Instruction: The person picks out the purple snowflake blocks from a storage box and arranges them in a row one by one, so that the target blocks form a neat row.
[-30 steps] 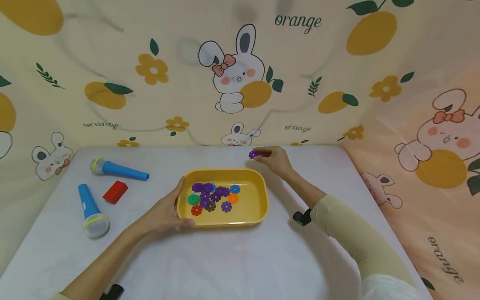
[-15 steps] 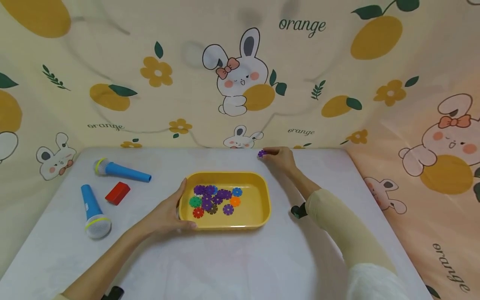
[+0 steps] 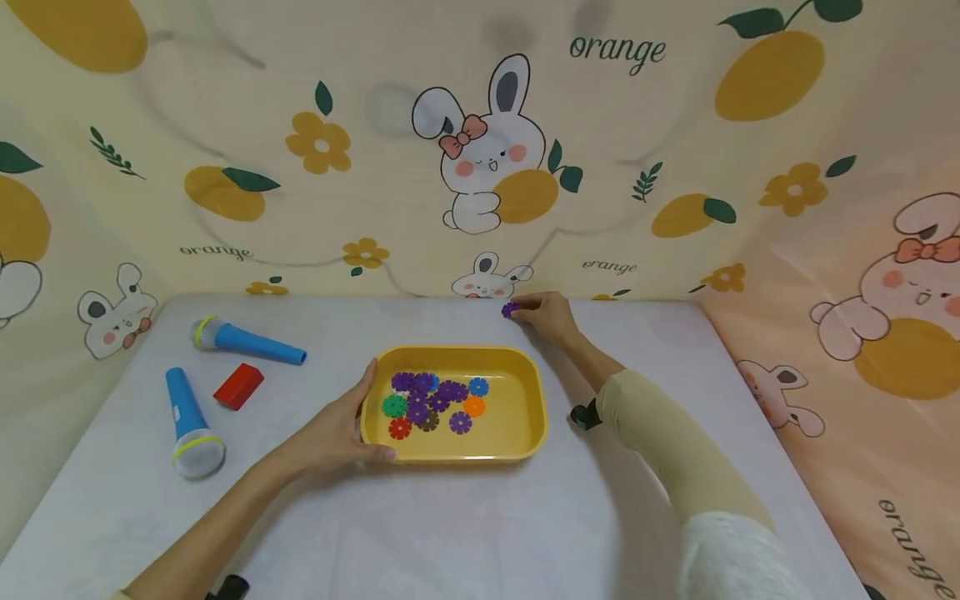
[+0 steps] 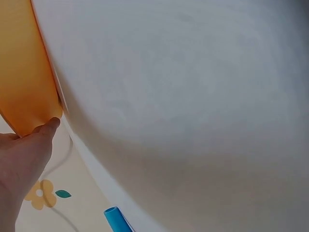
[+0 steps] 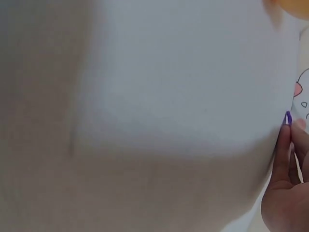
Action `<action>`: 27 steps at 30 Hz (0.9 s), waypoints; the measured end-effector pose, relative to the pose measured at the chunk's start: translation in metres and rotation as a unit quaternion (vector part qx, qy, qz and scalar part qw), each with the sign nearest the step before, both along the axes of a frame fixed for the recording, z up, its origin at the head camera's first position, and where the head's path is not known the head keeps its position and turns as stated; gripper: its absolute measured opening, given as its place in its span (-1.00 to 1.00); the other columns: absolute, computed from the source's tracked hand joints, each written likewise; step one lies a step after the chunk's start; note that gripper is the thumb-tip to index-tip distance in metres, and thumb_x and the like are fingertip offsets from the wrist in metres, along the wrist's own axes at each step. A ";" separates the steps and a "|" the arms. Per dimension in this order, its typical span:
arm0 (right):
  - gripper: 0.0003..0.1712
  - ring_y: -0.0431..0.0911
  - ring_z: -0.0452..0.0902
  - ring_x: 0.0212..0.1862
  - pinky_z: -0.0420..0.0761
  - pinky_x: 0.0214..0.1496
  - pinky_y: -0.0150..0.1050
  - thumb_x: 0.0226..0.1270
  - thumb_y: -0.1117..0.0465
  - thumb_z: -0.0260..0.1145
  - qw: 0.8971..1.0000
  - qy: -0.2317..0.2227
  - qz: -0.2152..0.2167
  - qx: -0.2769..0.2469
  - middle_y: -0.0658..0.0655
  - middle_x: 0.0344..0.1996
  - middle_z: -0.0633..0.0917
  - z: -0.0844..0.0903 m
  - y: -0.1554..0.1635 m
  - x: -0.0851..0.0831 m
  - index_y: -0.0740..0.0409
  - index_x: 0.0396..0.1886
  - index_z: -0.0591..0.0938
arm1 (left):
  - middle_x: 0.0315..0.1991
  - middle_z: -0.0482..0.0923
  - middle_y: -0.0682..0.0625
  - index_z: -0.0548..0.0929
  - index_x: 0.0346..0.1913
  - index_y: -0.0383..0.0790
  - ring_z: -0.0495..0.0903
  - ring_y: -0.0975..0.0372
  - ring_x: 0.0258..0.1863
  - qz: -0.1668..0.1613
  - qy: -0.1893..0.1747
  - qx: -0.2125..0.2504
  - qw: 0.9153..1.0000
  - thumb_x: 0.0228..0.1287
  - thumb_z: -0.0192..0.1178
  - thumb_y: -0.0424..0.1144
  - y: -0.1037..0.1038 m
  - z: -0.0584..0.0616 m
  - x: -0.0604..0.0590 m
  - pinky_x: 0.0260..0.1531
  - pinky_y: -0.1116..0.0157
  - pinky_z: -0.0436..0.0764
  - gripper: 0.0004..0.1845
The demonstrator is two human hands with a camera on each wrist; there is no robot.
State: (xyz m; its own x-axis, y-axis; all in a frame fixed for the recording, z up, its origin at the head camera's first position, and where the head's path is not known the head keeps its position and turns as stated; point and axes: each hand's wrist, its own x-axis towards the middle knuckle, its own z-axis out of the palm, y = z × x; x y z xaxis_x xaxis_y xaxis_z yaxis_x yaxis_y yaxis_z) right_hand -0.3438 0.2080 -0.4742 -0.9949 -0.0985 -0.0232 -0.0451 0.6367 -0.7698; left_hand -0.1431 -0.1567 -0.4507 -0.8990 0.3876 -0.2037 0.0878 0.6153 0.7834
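My left hand (image 3: 330, 433) grips the left end of a yellow tray (image 3: 517, 412), thumb on its near side and fingers at the back corner. In the left wrist view the tray (image 4: 24, 63) fills the upper left corner above that hand (image 4: 29, 154). Several snowflake discs (image 3: 416, 406) lie in the tray, mostly purple, with green, red, blue, orange and brown ones. Near the table's back edge, behind the tray, my right hand (image 3: 551, 318) pinches a purple snowflake disc (image 3: 508, 310). The right wrist view shows this disc (image 5: 288, 117) edge-on between thumb and fingertips.
Two blue toy microphones (image 3: 251, 342) (image 3: 183, 417) lie on the left of the white table (image 3: 420, 533), with a red block (image 3: 238, 387) beside them. A printed cloth (image 3: 360, 192) hangs along the back and sides.
My right hand, with the purple snowflake disc, has shifted slightly right and then back left along the table's back edge. My left hand keeps its grip on the tray.
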 end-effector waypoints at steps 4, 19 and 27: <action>-0.68 -0.07 0.62 -0.24 0.66 -0.15 -0.34 0.29 0.15 0.45 1.000 -0.004 -0.002 0.019 0.13 -0.16 0.78 0.005 0.000 0.000 0.07 0.03 0.76 | 0.61 -0.18 -0.17 -0.35 0.60 -0.07 -0.06 -0.15 0.54 0.000 0.000 0.000 1.000 -0.05 0.54 0.15 -0.001 0.002 -0.001 0.39 -0.09 0.22 0.42; -0.65 -0.13 0.63 -0.31 0.65 -0.22 -0.42 0.31 0.12 0.43 0.998 -0.045 -0.016 -0.049 0.10 -0.25 0.79 0.017 -0.002 0.015 0.08 0.07 0.74 | 0.61 -0.20 -0.17 -0.37 0.60 -0.07 -0.09 -0.15 0.54 -0.005 -0.001 0.005 1.000 -0.05 0.54 0.13 -0.001 0.000 -0.002 0.41 -0.11 0.15 0.42; -0.62 0.16 0.67 -0.05 0.70 0.00 -0.17 0.33 0.16 0.41 0.984 -0.056 0.039 -0.165 0.20 -0.10 0.74 0.042 -0.012 0.050 0.27 0.05 0.70 | 0.60 -0.23 -0.21 -0.41 0.59 -0.10 -0.07 -0.18 0.53 -0.001 -0.009 0.006 1.000 -0.07 0.57 0.09 0.003 0.002 -0.001 0.41 -0.12 0.16 0.46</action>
